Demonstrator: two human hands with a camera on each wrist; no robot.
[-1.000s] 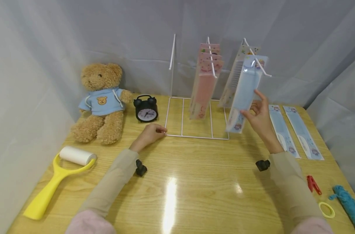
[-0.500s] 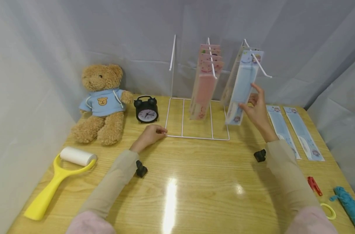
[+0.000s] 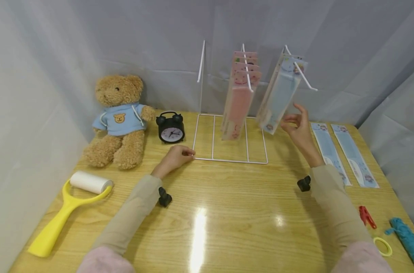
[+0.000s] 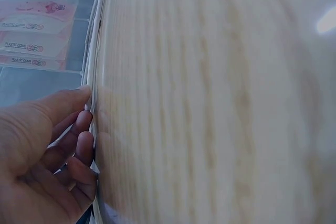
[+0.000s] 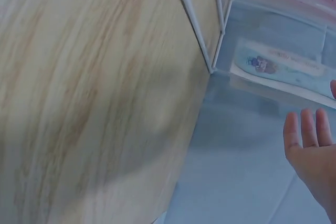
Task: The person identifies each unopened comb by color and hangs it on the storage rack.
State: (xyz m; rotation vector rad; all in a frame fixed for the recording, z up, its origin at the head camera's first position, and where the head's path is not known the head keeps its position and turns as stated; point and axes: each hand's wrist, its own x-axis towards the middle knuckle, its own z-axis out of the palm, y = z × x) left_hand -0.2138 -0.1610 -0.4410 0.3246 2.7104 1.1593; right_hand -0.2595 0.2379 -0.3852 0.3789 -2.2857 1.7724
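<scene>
At the front left corner of a white wire display rack (image 3: 227, 160), my left hand (image 3: 174, 158) pinches the base wire between thumb and fingers. A blue packaged comb (image 3: 283, 94) hangs from the rack's right hook (image 3: 306, 79), tilted, its lower end toward the left. Behind it, another packaged comb is mostly hidden. Just right of the blue pack is my right hand (image 3: 299, 131), fingers loosely bent and apart from it; the right wrist view shows the fingers (image 5: 308, 129) beside the pack with nothing held. Several pink packaged combs (image 3: 240, 106) hang on the middle hook.
The left hook (image 3: 201, 62) carries nothing. Two blue comb packs (image 3: 353, 155) lie at the right. A teddy bear (image 3: 119, 119), black alarm clock (image 3: 171, 129) and yellow lint roller (image 3: 61, 216) are at the left. A red clip (image 3: 367, 217), yellow ring (image 3: 382, 246) and teal yarn (image 3: 410, 240) lie front right.
My right hand slid the blue comb pack back along the right hook, then let go of it; the pack's lower end swung back and left. The left hand has stayed on the rack.
</scene>
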